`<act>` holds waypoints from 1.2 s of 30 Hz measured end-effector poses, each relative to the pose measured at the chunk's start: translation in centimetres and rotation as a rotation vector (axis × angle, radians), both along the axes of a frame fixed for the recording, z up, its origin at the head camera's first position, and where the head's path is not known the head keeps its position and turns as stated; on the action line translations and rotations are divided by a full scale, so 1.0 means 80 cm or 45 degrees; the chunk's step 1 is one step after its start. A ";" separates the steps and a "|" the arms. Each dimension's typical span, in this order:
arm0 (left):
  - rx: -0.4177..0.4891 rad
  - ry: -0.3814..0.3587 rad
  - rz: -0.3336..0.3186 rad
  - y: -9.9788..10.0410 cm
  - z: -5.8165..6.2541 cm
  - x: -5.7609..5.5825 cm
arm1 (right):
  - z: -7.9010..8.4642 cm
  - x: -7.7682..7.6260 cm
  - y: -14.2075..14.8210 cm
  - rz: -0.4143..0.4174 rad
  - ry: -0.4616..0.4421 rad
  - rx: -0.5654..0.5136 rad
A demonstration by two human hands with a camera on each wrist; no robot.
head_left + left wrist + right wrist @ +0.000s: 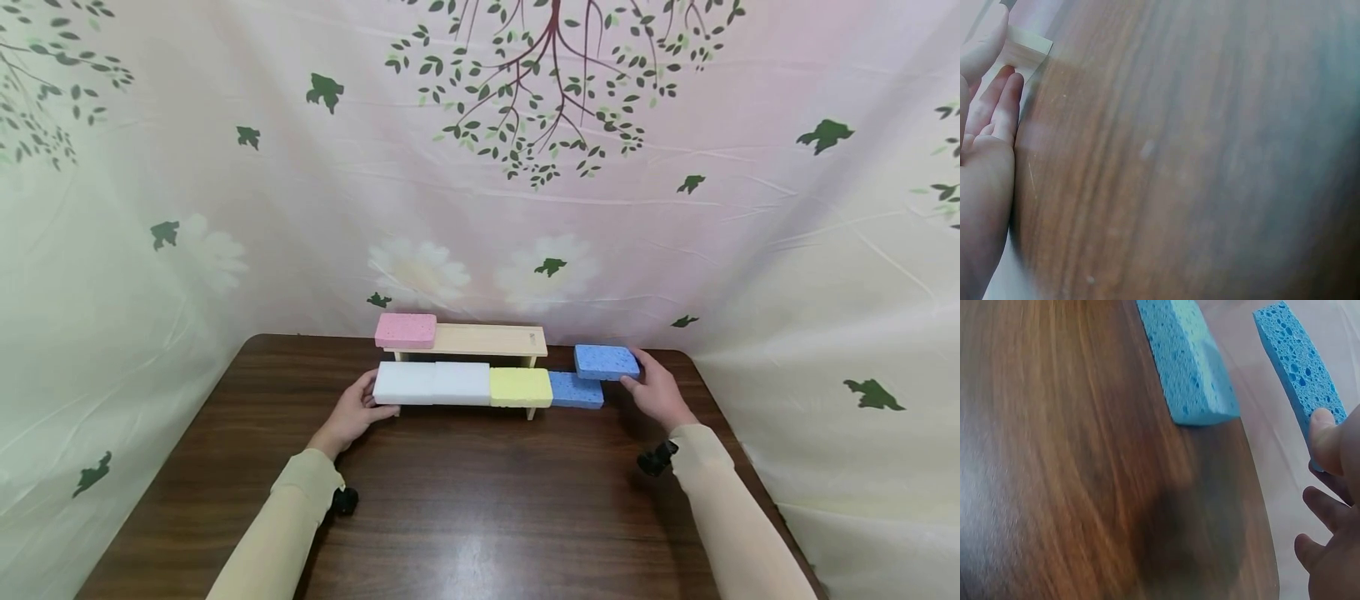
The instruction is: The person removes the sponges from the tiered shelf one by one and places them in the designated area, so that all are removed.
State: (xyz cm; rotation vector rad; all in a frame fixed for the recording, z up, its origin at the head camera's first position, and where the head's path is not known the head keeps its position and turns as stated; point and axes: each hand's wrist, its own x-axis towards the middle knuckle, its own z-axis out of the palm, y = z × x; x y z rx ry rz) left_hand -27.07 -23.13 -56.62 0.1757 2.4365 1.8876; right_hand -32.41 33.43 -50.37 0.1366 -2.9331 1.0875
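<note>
In the head view, my right hand (pixel 656 392) pinches a blue sponge (pixel 606 362) by its right end, with the thumb (pixel 1324 440) in front. The held sponge is raised over a second blue sponge (pixel 577 392) and overlaps it in this view. That lower sponge sits at the right end of a row, beside a yellow sponge (pixel 521 387) and two white sponges (pixel 461 384). My left hand (pixel 352 415) is at the row's left end, fingers by the white sponge's side and thumb along its lower front edge. Its fingers look fairly straight in the left wrist view.
A light wooden stand (pixel 491 340) rises behind the row, a pink sponge (pixel 406 331) on its left end. Short legs show under the row. The dark wooden table (pixel 472 500) meets a printed cloth backdrop (pixel 480 225) at its back edge.
</note>
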 end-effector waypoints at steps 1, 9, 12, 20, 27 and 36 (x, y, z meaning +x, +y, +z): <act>0.013 -0.001 0.002 0.001 0.001 0.001 | -0.001 0.001 0.001 -0.007 -0.007 0.007; 0.015 0.011 -0.002 0.001 0.001 0.000 | -0.008 0.007 0.013 -0.033 -0.032 0.020; 0.013 0.006 0.000 0.000 0.000 0.000 | -0.012 0.008 0.020 -0.037 -0.030 0.023; 0.024 0.004 -0.001 0.000 -0.002 0.000 | -0.019 0.013 0.039 -0.067 -0.045 0.043; 0.015 0.002 0.000 -0.001 -0.002 -0.001 | -0.022 0.021 0.053 -0.050 0.003 0.082; 0.013 -0.002 -0.001 -0.001 -0.001 0.000 | -0.036 0.026 0.062 -0.072 -0.050 0.115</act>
